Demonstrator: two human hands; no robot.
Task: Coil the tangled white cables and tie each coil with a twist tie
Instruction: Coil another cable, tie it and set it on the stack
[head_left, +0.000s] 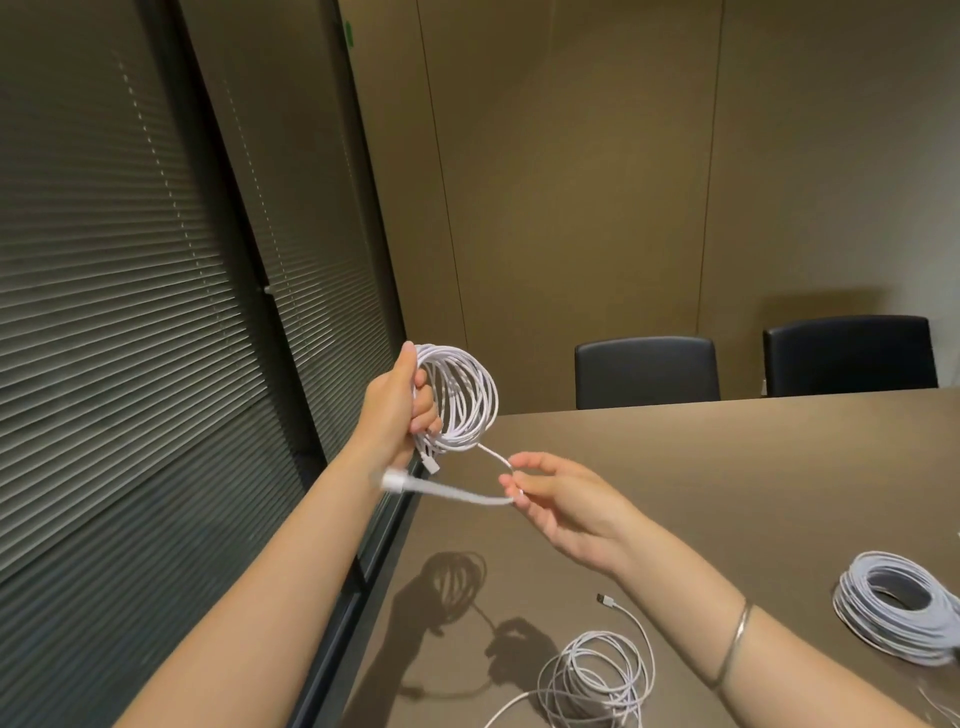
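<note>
Where the frame's lower edge cuts it off, a loose white cable bundle (597, 680) lies on the matte brown table (779, 478), thin round cord in untidy overlapping loops, one USB plug end (604, 599) trailing free toward the middle. At the right edge, a second coil (896, 605), tighter and stacked in a neat ring, partly cropped. A third coil (460, 400) is held in the air over the table's left corner: smooth white cord, roughly circular, many turns. Left hand (397, 410) grips it, fingers curled through the ring; a short plug end hangs below the fist. Right hand (558, 501) pinches the cable tail (457, 493) between thumb and fingertips, narrow hold; the tail's connector is motion-blurred and its type cannot be made out. Thin metal bangle (735, 644) on the right wrist. Cables counted: three. Beyond the table, two black padded chairs (647, 371), only their backs showing. Slatted blinds (130, 312) at left; plain tan wall panels (623, 182) behind
</note>
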